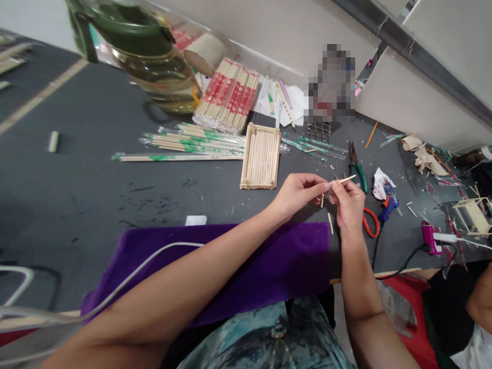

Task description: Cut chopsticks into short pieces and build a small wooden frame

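Observation:
Both hands meet over the table, right of a small tray-like frame of wooden sticks (pixel 262 156). My right hand (pixel 349 201) pinches a thin wooden stick (pixel 348 179), which points out to the right. At the stick's near end, my left hand (pixel 302 196) is closed, thumb against fingers; its fingertips touch those of my right hand. A short stick piece (pixel 322 200) shows below the left fingers. Another loose stick piece (pixel 330 224) lies just under the hands. Green-handled pliers (pixel 358 171) and a tool with an orange-red handle loop (pixel 371 223) lie beside my right hand.
A green-lidded jug (pixel 154 66) stands at the back left, near packed chopsticks (pixel 228 95) and green-marked wrapped chopsticks (pixel 192 141). A purple cloth (pixel 230 266) covers the front edge. A blue glue gun (pixel 389 205) and pink plug adapter (pixel 431 238) lie right. Another person sits at far right.

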A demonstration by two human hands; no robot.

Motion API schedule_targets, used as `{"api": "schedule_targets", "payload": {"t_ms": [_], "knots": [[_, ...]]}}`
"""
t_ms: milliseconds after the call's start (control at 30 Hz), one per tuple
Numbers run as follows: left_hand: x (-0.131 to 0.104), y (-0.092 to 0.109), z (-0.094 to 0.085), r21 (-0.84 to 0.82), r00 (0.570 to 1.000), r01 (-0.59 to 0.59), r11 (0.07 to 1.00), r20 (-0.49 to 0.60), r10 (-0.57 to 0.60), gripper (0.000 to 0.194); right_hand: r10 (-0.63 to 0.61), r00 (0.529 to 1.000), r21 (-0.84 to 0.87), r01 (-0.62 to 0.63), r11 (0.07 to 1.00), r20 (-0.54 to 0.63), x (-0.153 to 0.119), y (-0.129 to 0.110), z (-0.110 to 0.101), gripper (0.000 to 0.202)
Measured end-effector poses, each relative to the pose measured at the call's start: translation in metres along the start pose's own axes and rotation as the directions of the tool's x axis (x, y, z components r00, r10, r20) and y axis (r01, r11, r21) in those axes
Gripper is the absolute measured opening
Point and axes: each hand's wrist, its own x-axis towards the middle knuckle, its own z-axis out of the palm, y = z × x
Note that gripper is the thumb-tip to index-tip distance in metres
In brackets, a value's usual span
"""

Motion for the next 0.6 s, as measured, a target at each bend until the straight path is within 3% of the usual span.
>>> {"api": "schedule_targets", "payload": {"t_ms": [233, 367, 433, 533, 600], "knots": [[0.002, -0.002, 0.000, 0.064, 0.998, -0.061, 0.996, -0.008, 0.061, 0.023, -0.070, 0.997, -0.099, 0.068, 0.993, -0.021, -0.001, 0.001, 0.000, 0.023], [0.003, 0.000, -0.003, 0.040, 0.999, -0.039, 0.998, 0.014, 0.038, 0.021, -0.065, 0.996, -0.143, 0.072, 0.987, 0.054, 0.002, -0.001, -0.001, 0.022], [0.004, 0.003, -0.006, 0.033, 1.000, -0.021, 0.999, 0.005, 0.021, 0.020, -0.052, 0.994, -0.244, 0.074, 0.967, 0.095, 0.004, -0.006, -0.008, 0.024], [0.007, 0.010, -0.013, 0.003, 0.999, -0.003, 1.000, -0.046, 0.003, 0.020, -0.103, 0.993, -0.480, 0.117, 0.870, 0.056, 0.001, -0.015, -0.031, 0.031], [0.009, 0.015, -0.018, -0.023, 0.996, -0.002, 1.000, -0.091, 0.000, 0.019, -0.183, 0.982, -0.658, 0.168, 0.734, 0.045, -0.008, -0.019, -0.055, 0.031]]}}
